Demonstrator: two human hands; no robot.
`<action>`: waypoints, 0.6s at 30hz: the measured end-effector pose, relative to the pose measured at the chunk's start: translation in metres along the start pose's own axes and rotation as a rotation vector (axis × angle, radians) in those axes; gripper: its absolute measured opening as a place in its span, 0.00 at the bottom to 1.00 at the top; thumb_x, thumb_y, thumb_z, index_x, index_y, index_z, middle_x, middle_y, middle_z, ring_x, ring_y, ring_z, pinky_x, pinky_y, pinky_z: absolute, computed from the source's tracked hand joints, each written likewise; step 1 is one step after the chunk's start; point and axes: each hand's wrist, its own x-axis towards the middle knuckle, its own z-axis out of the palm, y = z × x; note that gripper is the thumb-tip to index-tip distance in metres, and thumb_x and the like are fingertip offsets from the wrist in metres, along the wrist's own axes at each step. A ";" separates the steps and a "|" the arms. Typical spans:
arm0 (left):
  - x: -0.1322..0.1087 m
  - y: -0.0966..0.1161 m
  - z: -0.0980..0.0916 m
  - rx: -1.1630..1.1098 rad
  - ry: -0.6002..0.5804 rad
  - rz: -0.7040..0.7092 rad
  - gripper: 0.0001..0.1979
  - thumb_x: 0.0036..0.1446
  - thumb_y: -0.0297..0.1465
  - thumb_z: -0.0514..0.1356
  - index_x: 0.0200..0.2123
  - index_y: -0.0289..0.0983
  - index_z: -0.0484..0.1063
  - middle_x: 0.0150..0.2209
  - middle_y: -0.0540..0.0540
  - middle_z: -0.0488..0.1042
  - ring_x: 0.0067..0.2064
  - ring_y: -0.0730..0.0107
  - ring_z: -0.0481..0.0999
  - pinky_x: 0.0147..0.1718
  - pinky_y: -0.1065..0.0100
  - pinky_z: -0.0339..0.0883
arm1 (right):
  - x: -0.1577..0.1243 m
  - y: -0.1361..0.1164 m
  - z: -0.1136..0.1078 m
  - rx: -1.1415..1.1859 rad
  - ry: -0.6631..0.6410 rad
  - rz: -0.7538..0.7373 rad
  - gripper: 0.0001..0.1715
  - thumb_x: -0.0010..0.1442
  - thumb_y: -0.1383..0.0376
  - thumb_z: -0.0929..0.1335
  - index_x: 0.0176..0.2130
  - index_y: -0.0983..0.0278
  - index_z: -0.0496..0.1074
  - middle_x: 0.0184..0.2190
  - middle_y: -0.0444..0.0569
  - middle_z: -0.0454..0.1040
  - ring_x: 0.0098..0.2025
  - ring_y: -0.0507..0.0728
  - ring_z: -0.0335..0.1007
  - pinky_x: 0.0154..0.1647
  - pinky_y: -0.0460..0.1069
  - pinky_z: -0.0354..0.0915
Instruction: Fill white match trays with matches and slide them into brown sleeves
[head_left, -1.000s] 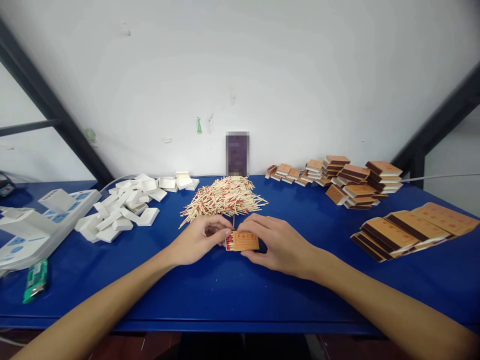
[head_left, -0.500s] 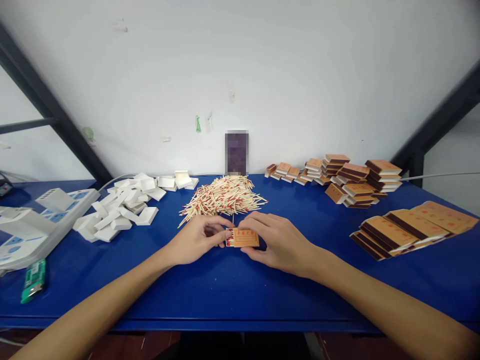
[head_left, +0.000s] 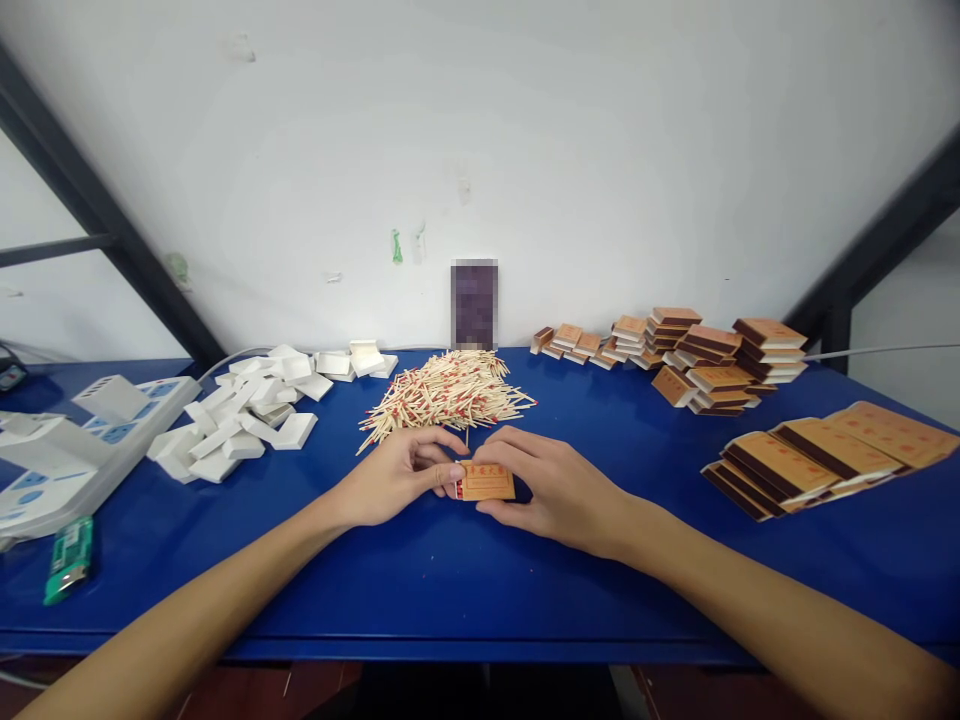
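Between my two hands is a small orange-yellow matchbox (head_left: 487,482) with red print. Red match heads show at its left end, where the tray sticks out slightly from the sleeve. My left hand (head_left: 401,475) is closed on that left end, its thumb pressing near the edge. Fingers of my right hand (head_left: 559,485) grip the sleeve from above and below at the right. Just behind the hands lies a heap of loose matches (head_left: 450,395) with red tips.
White empty trays (head_left: 247,410) are piled at the left, beside a white power strip (head_left: 135,430) and a green packet (head_left: 69,560). Stacked matchboxes (head_left: 705,350) stand at the back right. Flat sleeves (head_left: 810,450) fan out nearer. A pixelated dark rectangle (head_left: 474,305) is against the wall.
The matchbox tray has slid further into the sleeve, so fewer matches show at the left end. Sleeve and right hand have shifted slightly left. Everything else stays put.
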 end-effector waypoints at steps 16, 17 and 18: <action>-0.002 -0.011 -0.006 0.134 -0.088 0.180 0.23 0.52 0.49 0.65 0.37 0.33 0.75 0.27 0.49 0.73 0.29 0.73 0.70 0.29 0.73 0.62 | -0.001 -0.012 0.004 -0.009 -0.003 -0.175 0.17 0.64 0.58 0.67 0.49 0.63 0.67 0.43 0.52 0.73 0.38 0.54 0.72 0.36 0.49 0.70; -0.003 -0.011 -0.007 0.174 -0.094 0.203 0.24 0.54 0.51 0.63 0.36 0.33 0.74 0.27 0.49 0.73 0.29 0.73 0.69 0.28 0.73 0.62 | 0.000 -0.015 0.002 -0.044 0.005 -0.177 0.16 0.64 0.57 0.67 0.48 0.63 0.67 0.42 0.51 0.74 0.37 0.54 0.73 0.35 0.48 0.70; -0.004 -0.010 -0.007 0.216 -0.100 0.228 0.25 0.57 0.52 0.60 0.36 0.33 0.74 0.27 0.48 0.73 0.29 0.73 0.69 0.28 0.73 0.61 | 0.000 -0.019 -0.003 -0.095 0.034 -0.183 0.15 0.64 0.57 0.66 0.47 0.64 0.68 0.41 0.51 0.74 0.36 0.54 0.73 0.34 0.48 0.69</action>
